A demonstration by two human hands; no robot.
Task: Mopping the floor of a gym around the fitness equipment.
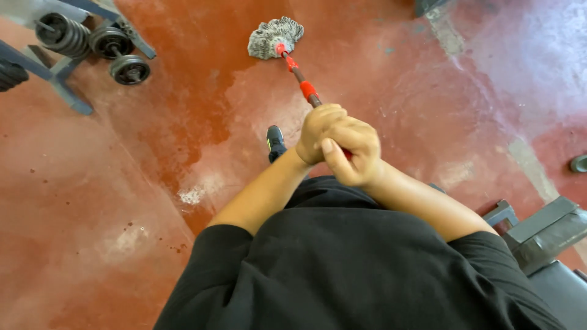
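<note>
A mop with a grey stringy head rests on the red floor ahead of me, its red and dark handle running back to my hands. My left hand is wrapped around the handle's upper end. Just behind and partly over it, my right hand also clasps the handle, thumb pointing down. Both arms reach out over my black shirt. The top of the handle is hidden inside my fists. My dark shoe shows below my left hand.
A rack of round weight plates and dumbbells stands at the upper left. A dark padded bench with a grey frame sits at the lower right. A wet darker patch spreads over the floor between mop and rack.
</note>
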